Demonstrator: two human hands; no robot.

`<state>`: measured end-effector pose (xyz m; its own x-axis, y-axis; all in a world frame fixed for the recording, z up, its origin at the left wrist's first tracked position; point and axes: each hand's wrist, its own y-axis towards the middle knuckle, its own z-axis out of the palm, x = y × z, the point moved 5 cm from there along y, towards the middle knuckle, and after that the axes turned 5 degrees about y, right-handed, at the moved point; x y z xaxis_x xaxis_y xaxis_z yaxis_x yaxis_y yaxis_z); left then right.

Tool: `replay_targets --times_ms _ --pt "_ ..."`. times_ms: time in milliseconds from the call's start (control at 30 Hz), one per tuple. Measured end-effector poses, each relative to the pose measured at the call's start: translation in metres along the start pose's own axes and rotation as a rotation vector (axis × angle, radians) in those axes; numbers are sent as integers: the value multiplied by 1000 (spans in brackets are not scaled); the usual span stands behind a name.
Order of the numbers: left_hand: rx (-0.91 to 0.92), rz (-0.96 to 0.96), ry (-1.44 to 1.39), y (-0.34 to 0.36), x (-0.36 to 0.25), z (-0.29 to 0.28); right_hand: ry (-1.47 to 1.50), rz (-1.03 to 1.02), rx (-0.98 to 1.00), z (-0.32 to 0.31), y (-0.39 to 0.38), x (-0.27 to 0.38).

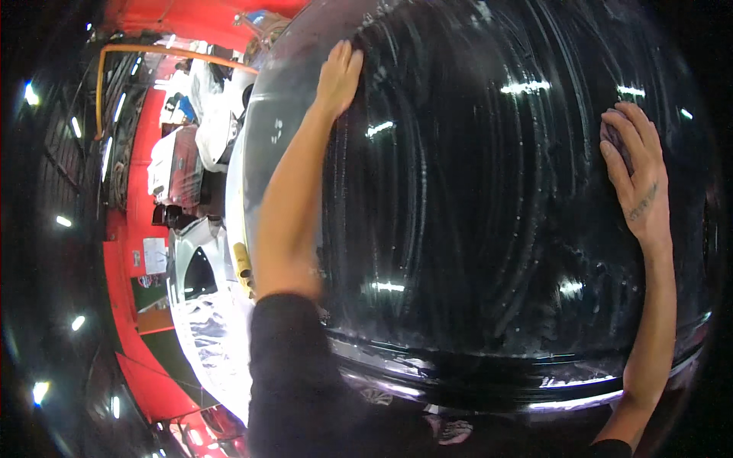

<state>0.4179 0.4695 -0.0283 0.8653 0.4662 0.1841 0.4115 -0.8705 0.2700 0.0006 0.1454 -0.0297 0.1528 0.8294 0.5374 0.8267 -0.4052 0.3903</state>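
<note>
The person leans over a broad, glossy black car body panel [473,198], curved like a bonnet or roof, which fills most of the head view. The left hand [338,76] lies flat near the panel's far left edge, fingers together and stretched out, pressing on the surface and holding nothing. The right hand [635,172] rests on the right side of the panel with its fingers spread over a small dark purplish pad or cloth [612,136], pinning it against the paint; only a sliver of the pad shows under the fingertips, so its exact kind cannot be told.

Pale, arc-shaped streaks [397,175] sweep across nearly the whole panel, with small whitish flecks and droplets scattered among them, thickest toward the lower right. Judging from this, the rubbing of the surface seems well advanced: the smeared film reaches from the left hand's side to the right. What appears left is the clearing of that film, since the streaks are unbroken and no stretch reads as cleanly wiped. The near edge of the panel [473,374] looks wet and shiny, with less streaking.

To the left, beyond the panel, a red-floored workshop area [126,252] holds white-covered objects [210,114] and a yellow pipe [175,52].
</note>
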Motion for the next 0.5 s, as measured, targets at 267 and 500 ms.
replay_targets --times_ms 267,500 --pt "327 -230 -239 -138 -187 -79 -171 -125 -33 -16 -2 -26" --pt "528 -166 -110 -196 -221 -74 -219 -133 -75 -12 -3 -28"
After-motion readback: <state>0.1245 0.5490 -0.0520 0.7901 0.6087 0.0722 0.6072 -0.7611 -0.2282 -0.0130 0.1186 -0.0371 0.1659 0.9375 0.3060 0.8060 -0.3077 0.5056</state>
